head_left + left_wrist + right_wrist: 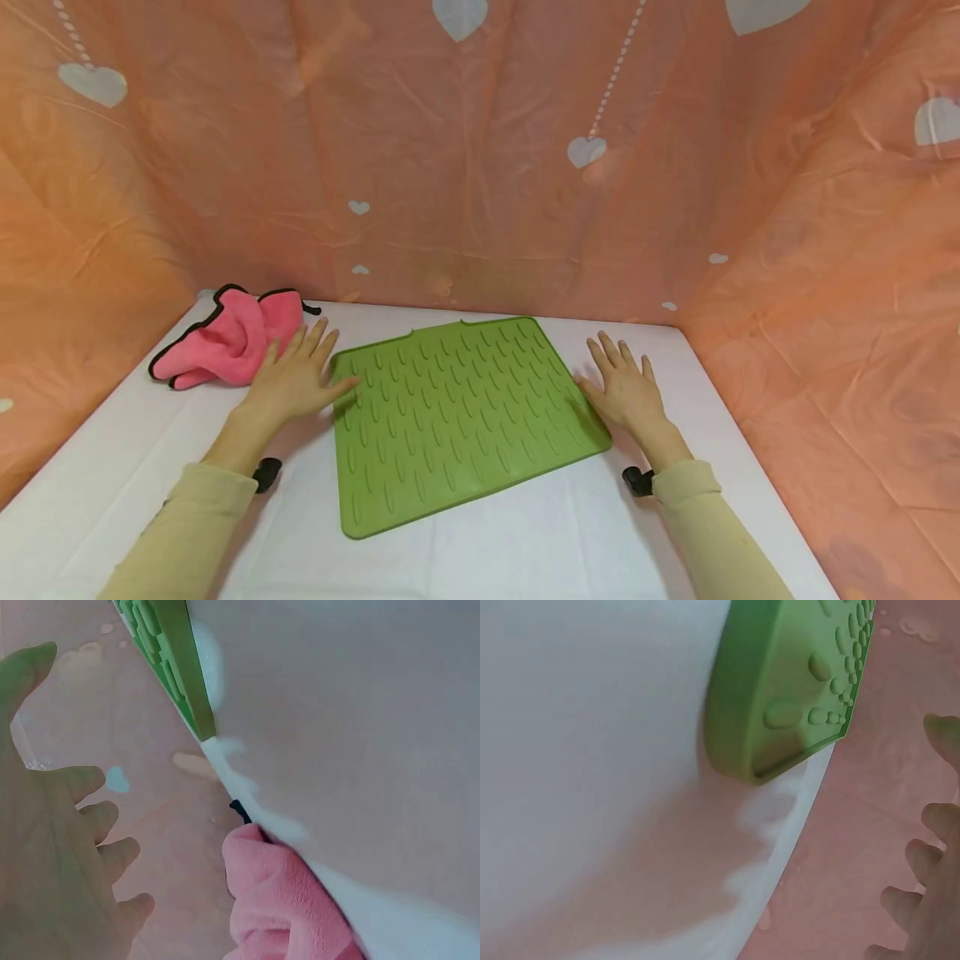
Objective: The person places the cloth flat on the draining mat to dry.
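Note:
A green ridged drying mat (457,417) lies flat and slightly turned on the white table, its raised rim showing in both wrist views. My left hand (294,382) hovers over the mat's left edge with fingers spread, palm down and nothing held. Beside that hand is a crumpled pink cloth (240,337) with black edging, which the fingers partly overlap in the head view. At the mat's right edge my right hand (626,392) is held up, fingers spread, also with nothing in it. Its shadow falls on the table in the right wrist view.
The white-covered table (480,558) ends at an orange curtain (465,208) with pale hearts, which rises behind it and on both sides. A small black wrist device (267,474) sits at my left cuff, and another black device (637,481) at the right.

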Tool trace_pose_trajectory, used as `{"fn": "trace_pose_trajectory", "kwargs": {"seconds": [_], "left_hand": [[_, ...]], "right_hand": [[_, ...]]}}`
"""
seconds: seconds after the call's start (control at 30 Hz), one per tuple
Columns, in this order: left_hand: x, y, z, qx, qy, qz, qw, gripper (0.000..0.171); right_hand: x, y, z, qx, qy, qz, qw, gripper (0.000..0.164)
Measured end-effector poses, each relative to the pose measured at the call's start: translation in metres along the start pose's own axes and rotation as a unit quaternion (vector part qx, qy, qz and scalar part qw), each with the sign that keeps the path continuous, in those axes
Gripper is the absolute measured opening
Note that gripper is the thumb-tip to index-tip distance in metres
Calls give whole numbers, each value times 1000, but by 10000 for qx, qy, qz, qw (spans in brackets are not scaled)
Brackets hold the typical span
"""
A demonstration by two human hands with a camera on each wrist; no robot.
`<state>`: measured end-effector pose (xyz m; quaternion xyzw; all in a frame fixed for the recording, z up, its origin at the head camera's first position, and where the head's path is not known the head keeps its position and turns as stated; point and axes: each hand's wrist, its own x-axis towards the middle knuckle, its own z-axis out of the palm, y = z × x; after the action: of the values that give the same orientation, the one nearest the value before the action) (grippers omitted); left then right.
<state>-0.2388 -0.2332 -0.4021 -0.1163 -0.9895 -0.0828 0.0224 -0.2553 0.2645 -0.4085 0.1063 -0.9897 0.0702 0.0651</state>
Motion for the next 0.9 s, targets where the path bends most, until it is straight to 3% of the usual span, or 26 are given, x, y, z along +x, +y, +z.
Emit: {"fn": "trace_pose_trajectory", "kwargs": {"seconds": [0.33, 0.6, 0.9], "left_hand": [[-11, -19, -15, 49, 76, 151, 9998, 98], [-13, -52, -18, 278, 137, 144, 9994, 97], [-12, -96, -13, 371, 483, 229, 9979, 89]], "right_hand": [[-11, -2, -4, -184, -42, -459, 9988, 73], [-19, -5, 1, -441, -244, -955, 9942, 72], [-29, -3, 8, 119, -427, -1802, 9826, 70]]}}
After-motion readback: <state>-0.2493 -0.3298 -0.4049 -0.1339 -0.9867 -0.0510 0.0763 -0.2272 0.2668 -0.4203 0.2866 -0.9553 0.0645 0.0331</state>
